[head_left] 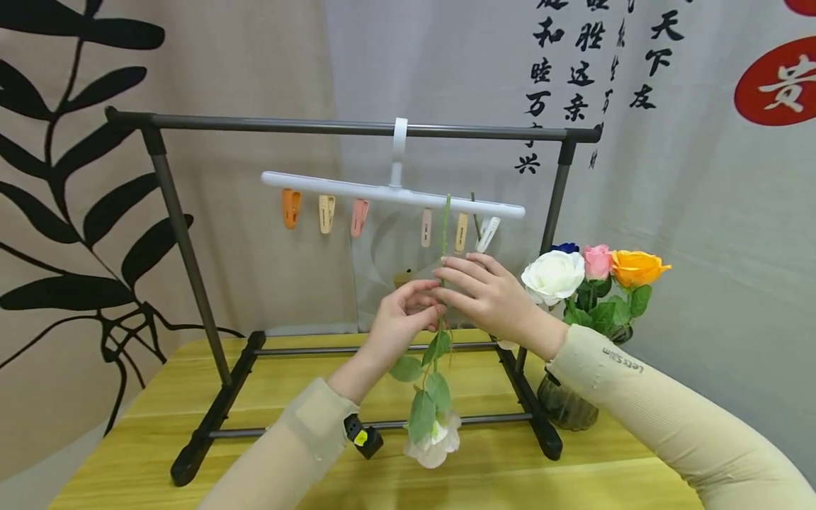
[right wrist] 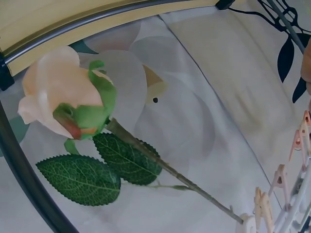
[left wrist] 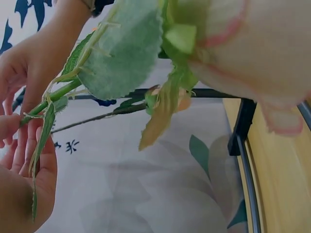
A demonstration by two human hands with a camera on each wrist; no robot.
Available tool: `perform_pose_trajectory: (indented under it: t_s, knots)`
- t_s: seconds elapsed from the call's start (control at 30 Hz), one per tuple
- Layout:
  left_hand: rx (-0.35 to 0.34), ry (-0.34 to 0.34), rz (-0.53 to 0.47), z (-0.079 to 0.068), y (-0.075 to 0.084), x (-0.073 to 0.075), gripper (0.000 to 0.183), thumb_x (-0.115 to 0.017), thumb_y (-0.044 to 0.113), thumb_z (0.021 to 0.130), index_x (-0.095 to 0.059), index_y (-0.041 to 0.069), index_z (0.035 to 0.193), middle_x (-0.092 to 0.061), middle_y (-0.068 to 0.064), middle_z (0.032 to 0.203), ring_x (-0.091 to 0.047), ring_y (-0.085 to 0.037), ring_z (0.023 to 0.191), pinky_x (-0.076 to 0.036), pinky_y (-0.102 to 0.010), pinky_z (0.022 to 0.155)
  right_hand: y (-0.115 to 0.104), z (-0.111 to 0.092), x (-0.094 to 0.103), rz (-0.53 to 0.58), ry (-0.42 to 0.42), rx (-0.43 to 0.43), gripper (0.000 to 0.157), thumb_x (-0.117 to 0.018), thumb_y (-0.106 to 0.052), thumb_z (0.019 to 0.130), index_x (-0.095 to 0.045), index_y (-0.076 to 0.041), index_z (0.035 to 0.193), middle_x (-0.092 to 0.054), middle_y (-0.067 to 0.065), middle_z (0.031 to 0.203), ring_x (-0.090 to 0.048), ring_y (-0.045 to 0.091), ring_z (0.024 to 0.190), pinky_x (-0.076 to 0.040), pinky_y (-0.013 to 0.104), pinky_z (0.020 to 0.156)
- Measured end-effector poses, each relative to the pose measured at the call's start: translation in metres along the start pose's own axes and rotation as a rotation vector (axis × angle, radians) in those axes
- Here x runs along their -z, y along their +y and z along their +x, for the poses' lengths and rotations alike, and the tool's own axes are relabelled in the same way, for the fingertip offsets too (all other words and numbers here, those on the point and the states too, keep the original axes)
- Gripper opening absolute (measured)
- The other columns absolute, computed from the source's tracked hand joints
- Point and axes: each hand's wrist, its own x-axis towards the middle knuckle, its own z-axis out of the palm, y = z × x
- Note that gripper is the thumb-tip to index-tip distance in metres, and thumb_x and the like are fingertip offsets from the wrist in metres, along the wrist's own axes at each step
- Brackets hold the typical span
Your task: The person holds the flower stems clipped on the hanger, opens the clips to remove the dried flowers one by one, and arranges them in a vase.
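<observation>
Upside down in front of me hangs a pale artificial rose [head_left: 435, 440] with pink-edged petals [left wrist: 272, 43] and green leaves. My left hand [head_left: 403, 315] pinches its stem between thumb and fingers. From the other side, my right hand [head_left: 487, 292] holds the stem too, its fingers reaching across it and the thumb showing in the left wrist view. The stem's upper end overlaps a white hanger [head_left: 338, 185] in the head view. Close by, a peach rose [right wrist: 63, 92] hangs by its stem from the white clothespin [head_left: 488, 234]; my right hand hides its bloom in the head view.
A dark metal rack [head_left: 287, 125] carries the hanger over a wooden table [head_left: 306, 460]. Several clothespins line the hanger, including an orange one [head_left: 290, 208]. To the right, a glass vase [head_left: 567, 405] holds white, pink, orange and blue roses. A printed curtain [head_left: 701, 212] hangs behind.
</observation>
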Motion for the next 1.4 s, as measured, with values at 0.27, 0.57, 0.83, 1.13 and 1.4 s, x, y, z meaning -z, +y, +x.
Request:
perform_pose_trajectory:
  t_s: [0.27,0.57,0.83,1.13,1.4]
  knots:
    - [0.033,-0.053,-0.090,-0.001,0.002,-0.011,0.034,-0.064,0.006,0.093,-0.058,0.000,0.126,-0.069,-0.011,0.098,-0.063,-0.013,0.073,-0.054,-0.030,0.069,0.006,-0.006,0.011,0.001,0.054,0.072,0.017,-0.054,-0.012,0.100,-0.069,-0.005,0.104,-0.067,0.011,0.112,-0.060,0.029,0.111,-0.045,0.045,0.097]
    - [0.042,-0.103,-0.122,0.011,0.009,-0.018,0.029,-0.055,0.020,0.101,-0.063,-0.001,0.119,-0.069,-0.008,0.096,-0.069,-0.015,0.076,-0.055,-0.031,0.070,0.019,-0.007,0.048,0.092,0.245,-0.038,0.016,-0.056,-0.008,0.098,-0.070,-0.001,0.098,-0.068,0.016,0.102,-0.064,0.035,0.096,-0.050,0.048,0.087]
    - [0.117,0.025,-0.109,0.037,0.001,-0.028,0.023,-0.061,0.014,0.097,-0.066,0.000,0.114,-0.067,-0.017,0.101,-0.065,-0.015,0.081,-0.054,-0.028,0.068,0.035,-0.003,0.081,0.193,0.393,-0.268,0.009,-0.065,-0.003,0.091,-0.072,0.001,0.097,-0.069,0.016,0.099,-0.062,0.036,0.094,-0.047,0.038,0.092]
    - [0.075,0.124,-0.135,0.058,-0.001,-0.036,0.027,-0.059,0.001,0.093,-0.061,-0.004,0.119,-0.066,-0.007,0.103,-0.061,-0.012,0.085,-0.052,-0.023,0.075,0.054,-0.018,0.087,0.190,0.487,-0.554,0.023,-0.072,0.015,0.077,-0.073,0.000,0.094,-0.070,0.015,0.096,-0.063,0.032,0.091,-0.046,0.024,0.090]
    - [0.179,0.173,-0.174,0.074,-0.015,-0.054,0.041,-0.065,0.022,0.095,-0.053,0.008,0.132,-0.059,-0.010,0.122,-0.060,-0.026,0.102,-0.053,-0.034,0.079,0.074,-0.038,0.096,0.176,0.611,-0.797,0.006,-0.060,0.008,0.079,-0.064,0.011,0.079,-0.063,0.017,0.072,-0.055,0.009,0.069,-0.042,0.015,0.071]
